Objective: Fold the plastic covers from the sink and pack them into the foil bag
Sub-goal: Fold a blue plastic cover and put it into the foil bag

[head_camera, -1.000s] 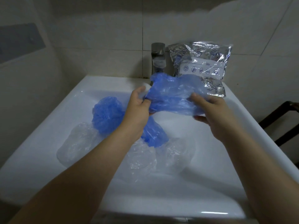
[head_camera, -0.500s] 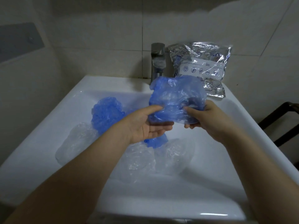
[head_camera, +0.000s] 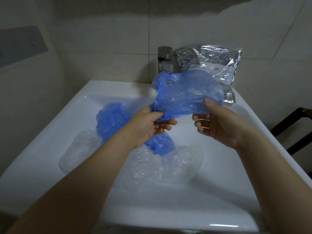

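Note:
A crumpled blue plastic cover [head_camera: 185, 93] hangs above the white sink [head_camera: 50, 132], held by both hands. My left hand [head_camera: 150, 127] pinches its lower left corner. My right hand [head_camera: 217, 124] grips its lower right edge with the thumb on top. In the basin lie a second blue cover [head_camera: 111, 119], a third blue cover [head_camera: 160, 145] partly hidden under my left hand, and several clear plastic covers [head_camera: 146, 168]. The silver foil bag [head_camera: 214, 63] leans against the tiled wall at the back right of the sink, partly behind the held cover.
A metal tap [head_camera: 165, 59] stands at the back middle of the sink, just left of the foil bag. Tiled walls close in behind and to the left. A dark frame [head_camera: 293, 129] stands to the right of the sink.
The held blue cover has been spread wider and lifted a little. My left hand turned palm up and now pinches the cover's lower left corner; my right hand shifted right.

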Demonstrator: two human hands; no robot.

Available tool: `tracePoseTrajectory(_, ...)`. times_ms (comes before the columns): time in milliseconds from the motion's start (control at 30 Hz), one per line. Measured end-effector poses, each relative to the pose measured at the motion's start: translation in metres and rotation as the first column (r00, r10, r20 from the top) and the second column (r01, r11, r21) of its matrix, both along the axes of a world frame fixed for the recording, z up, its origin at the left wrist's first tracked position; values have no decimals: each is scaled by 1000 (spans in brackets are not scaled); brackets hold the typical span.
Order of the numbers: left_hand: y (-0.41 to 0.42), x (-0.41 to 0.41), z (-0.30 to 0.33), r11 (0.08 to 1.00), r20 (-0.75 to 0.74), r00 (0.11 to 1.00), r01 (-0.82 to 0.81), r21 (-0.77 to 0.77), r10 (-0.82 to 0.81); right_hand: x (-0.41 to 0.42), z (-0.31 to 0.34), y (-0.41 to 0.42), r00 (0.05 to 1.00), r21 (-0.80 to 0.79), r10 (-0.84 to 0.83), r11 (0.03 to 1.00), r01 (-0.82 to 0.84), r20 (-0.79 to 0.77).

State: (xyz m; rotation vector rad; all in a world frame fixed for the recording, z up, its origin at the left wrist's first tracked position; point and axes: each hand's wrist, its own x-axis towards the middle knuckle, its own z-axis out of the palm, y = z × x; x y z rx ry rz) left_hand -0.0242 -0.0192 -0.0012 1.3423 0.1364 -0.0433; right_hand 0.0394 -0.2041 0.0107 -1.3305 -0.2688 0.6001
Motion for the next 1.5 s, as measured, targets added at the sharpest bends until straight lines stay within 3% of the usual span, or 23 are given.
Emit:
tracePoseTrajectory(100, -2, 0, -1, 1000, 12, 1000, 8, -13, -8, 0, -2, 3, 1000, -60, -11, 998, 13, 29)
tracePoseTrajectory(300, -5, 0, 3, 924, 84, 996, 17, -381, 16, -1, 2, 4, 991, 290, 1, 956, 38, -133)
tracePoseTrajectory(433, -5, -3, 5, 918, 122, 992, 74, -389, -29, -3, 2, 4, 996, 439, 78, 897, -49, -48)
tracePoseTrajectory(500, -1, -7, 8, 955, 145, 987, 112, -273, -74, 2, 0, -3, 997, 422, 79, 903, -80, 20)
tracePoseTrajectory(600, 8, -11, 14, 981, 112, 991, 51, 189, -73, 10, -4, -14, 991, 330, 74, 938, -106, 109)
tracePoseTrajectory(633, 11, -9, 15, 967, 124, 992, -9, 255, -23, 11, -3, -17, 991, 260, 78, 960, -105, 112)
tracePoseTrajectory(700, 15, -5, 15, 967, 147, 988, -88, 239, 53, 9, 3, -18, 990, 59, 105, 992, -111, 96)
tracePoseTrajectory(767, 16, 1, 8, 888, 189, 978, -161, 431, 85, 8, 5, -14, 989, -170, 95, 982, -76, 110)
tracePoseTrajectory(833, 14, 5, 2, 764, 283, 954, -255, 593, 99, 7, 0, -7, 984, -263, 9, 964, 39, 179)
tracePoseTrajectory(933, 9, 5, -1, 755, 382, 923, -282, 592, 45, 8, -6, -2, 952, -214, -95, 963, 161, 291)
tracePoseTrajectory(1000, 9, 5, -2, 806, 385, 920, -280, 521, 72, 9, -6, -2, 946, -157, -123, 972, 176, 299)
tracePoseTrajectory(1133, 7, 4, 2, 962, 249, 961, -172, 211, 117, 11, -3, -4, 946, -112, -111, 982, 151, 304)
tracePoseTrajectory(1333, 12, 5, 2, 996, 149, 986, -82, 37, 76, 12, -2, -5, 921, -83, -112, 985, 154, 372)
tracePoseTrajectory(1400, 15, 6, 2, 997, 121, 991, -61, 38, 56, 13, -3, -5, 887, -120, -139, 970, 212, 441)
tracePoseTrajectory(1500, 16, 7, -2, 975, 95, 994, -80, 206, 62, 13, -5, -5, 704, -267, -113, 874, 407, 701)
